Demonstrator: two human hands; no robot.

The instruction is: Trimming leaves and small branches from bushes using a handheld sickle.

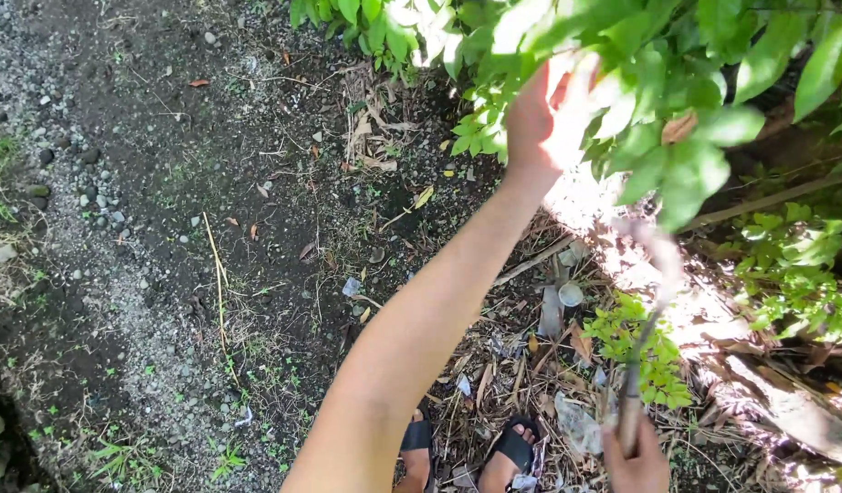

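Head view: left hand (542,119) reaches far into leafy branch (658,100), fingers hidden, grip cannot tell. Right hand (636,461) near, fingers closed around curved sickle (654,301).

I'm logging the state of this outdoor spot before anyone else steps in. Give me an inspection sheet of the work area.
Surface: dark soil with gravel at left and dry leaf litter near the feet.
Job's things: leafy green branch; curved blade on a wooden handle.
Clutter: loose sticks, dead leaves, pale scraps by the black sandals.
Hands: left hand reaches into the foliage, grip hidden by leaves and glare; right hand closed on the handle.
Cables: nothing seen.
Surroundings: low shrubs at right, grass tufts at left.
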